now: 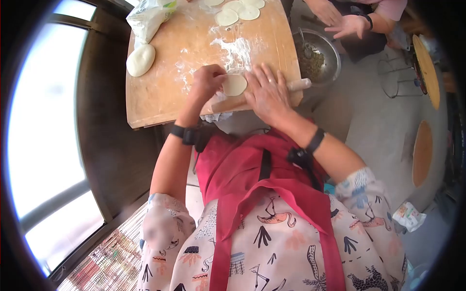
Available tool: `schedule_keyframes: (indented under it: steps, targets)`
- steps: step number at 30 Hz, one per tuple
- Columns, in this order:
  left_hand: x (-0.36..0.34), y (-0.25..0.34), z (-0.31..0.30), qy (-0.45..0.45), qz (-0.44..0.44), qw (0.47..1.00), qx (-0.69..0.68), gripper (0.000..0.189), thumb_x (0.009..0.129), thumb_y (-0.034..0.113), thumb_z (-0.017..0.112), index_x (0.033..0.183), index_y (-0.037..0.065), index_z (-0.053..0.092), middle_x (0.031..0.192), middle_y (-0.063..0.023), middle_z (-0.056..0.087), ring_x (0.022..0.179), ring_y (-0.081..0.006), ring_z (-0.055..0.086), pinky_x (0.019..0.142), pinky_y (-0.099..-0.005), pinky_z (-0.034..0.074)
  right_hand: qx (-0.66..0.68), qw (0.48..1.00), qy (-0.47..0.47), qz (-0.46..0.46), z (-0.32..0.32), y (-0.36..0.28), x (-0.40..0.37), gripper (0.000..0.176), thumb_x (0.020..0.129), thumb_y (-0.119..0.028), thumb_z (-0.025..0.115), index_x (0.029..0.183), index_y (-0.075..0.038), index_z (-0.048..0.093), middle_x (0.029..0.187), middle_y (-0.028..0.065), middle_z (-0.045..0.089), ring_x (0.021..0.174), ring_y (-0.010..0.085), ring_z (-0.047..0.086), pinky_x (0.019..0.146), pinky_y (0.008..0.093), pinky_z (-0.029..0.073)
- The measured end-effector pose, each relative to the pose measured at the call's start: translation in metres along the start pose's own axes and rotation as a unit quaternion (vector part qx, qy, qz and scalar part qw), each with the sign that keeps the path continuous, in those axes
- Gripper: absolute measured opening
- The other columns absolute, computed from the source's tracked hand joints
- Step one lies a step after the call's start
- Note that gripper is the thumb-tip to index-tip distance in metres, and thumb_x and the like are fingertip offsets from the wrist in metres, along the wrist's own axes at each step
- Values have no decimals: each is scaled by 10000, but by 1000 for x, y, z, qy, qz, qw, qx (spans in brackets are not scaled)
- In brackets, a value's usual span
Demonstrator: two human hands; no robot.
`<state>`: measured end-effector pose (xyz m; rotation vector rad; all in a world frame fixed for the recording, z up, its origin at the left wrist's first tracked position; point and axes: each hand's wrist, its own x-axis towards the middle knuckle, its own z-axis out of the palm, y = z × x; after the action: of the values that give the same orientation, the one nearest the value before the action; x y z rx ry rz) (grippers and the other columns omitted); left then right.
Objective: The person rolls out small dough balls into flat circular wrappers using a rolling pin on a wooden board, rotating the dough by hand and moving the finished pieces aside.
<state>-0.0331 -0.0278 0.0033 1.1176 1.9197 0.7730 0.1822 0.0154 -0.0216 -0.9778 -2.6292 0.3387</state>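
Observation:
A small flat round of dough (235, 85) lies near the front edge of the wooden board (170, 97). My left hand (208, 83) pinches its left edge between closed fingers. On the right, my right hand (270, 92) lies palm down on the rolling pin (298, 85), fingers spread forward, its thumb side close to the dough's right edge. The pin slants across the front right of the board, partly hidden under that hand. White flour (238, 52) is scattered beyond the dough round.
Several flat dough rounds (226, 17) lie at the board's far side. A dough lump (141, 60) and a plastic bag (148, 22) are at the left. Right of the board stands a metal bowl of filling (335, 60), near another person's hands (347, 24).

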Motion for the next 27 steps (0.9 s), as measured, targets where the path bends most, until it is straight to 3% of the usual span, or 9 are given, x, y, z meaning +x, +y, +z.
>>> schedule_keyframes:
  steps: [2, 5, 8, 12, 14, 16, 20, 26, 27]
  targets:
    - [-7, -1, -1, -18, -35, 998, -41, 166, 835, 120, 679, 941, -4, 710, 743, -90, 684, 737, -140, 688, 664, -320, 544, 10, 1000, -7, -9, -2, 0, -8, 501, 959, -353, 520, 1364, -57, 507, 1495, 203, 410, 1423, 384, 330, 1142, 624, 240]
    - [-1, 4, 7, 22, 144, 974, 173, 188, 843, 137, 680, 985, 21, 720, 850, -148, 727, 764, -250, 707, 717, -359, 549, -3, 999, 44, 15, 14, 9, 51, 513, 953, -347, 541, 1370, -50, 502, 1483, 199, 423, 1420, 385, 333, 1139, 615, 241]
    - [17, 15, 20, 39, 247, 940, 232, 181, 839, 126, 682, 982, 21, 718, 917, -176, 727, 804, -321, 704, 765, -400, 546, -17, 997, 69, 8, 23, 20, 93, 515, 951, -341, 548, 1373, -49, 503, 1480, 201, 427, 1421, 386, 332, 1136, 615, 245]
    - [13, 7, 12, 21, 181, 956, 229, 172, 848, 119, 676, 985, 22, 710, 881, -162, 730, 777, -275, 707, 728, -378, 549, -5, 1000, 7, 16, 5, 5, 41, 500, 946, -343, 551, 1356, -59, 515, 1488, 201, 426, 1418, 387, 338, 1137, 616, 246]
    - [0, -3, 1, -13, -9, 1000, -17, 180, 857, 123, 672, 1003, 22, 702, 839, -123, 725, 751, -207, 700, 689, -346, 543, 7, 1000, 9, -1, -1, 0, 1, 488, 945, -342, 551, 1340, -57, 522, 1481, 202, 433, 1413, 388, 348, 1134, 621, 250]
    - [-11, -6, -1, -53, -3, 996, -72, 195, 869, 144, 668, 1020, 24, 699, 810, -90, 709, 736, -146, 682, 669, -313, 536, 25, 1000, 11, -11, 3, -1, -9, 476, 944, -341, 552, 1324, -55, 529, 1474, 204, 440, 1408, 390, 357, 1130, 625, 254]
    - [1, 7, 14, 43, 195, 960, 198, 205, 863, 121, 649, 1034, 23, 705, 930, -188, 722, 864, -315, 710, 776, -390, 545, 5, 999, 51, 10, 16, 11, 68, 463, 954, -336, 529, 1319, -51, 532, 1468, 208, 443, 1404, 402, 359, 1130, 629, 251]
    - [6, 8, 5, 15, 206, 939, 277, 180, 857, 92, 654, 1002, -9, 692, 880, -171, 721, 788, -284, 703, 733, -384, 548, 4, 1000, 11, 14, 9, 5, 39, 461, 957, -340, 524, 1318, -53, 533, 1477, 204, 431, 1422, 379, 336, 1130, 625, 245]
    - [-1, 3, 1, -1, 97, 985, 141, 170, 857, 90, 653, 989, -9, 693, 843, -150, 713, 742, -248, 689, 698, -371, 543, 6, 1000, 8, 14, 3, 0, 18, 461, 957, -340, 524, 1318, -53, 533, 1477, 204, 431, 1422, 379, 336, 1130, 625, 245]
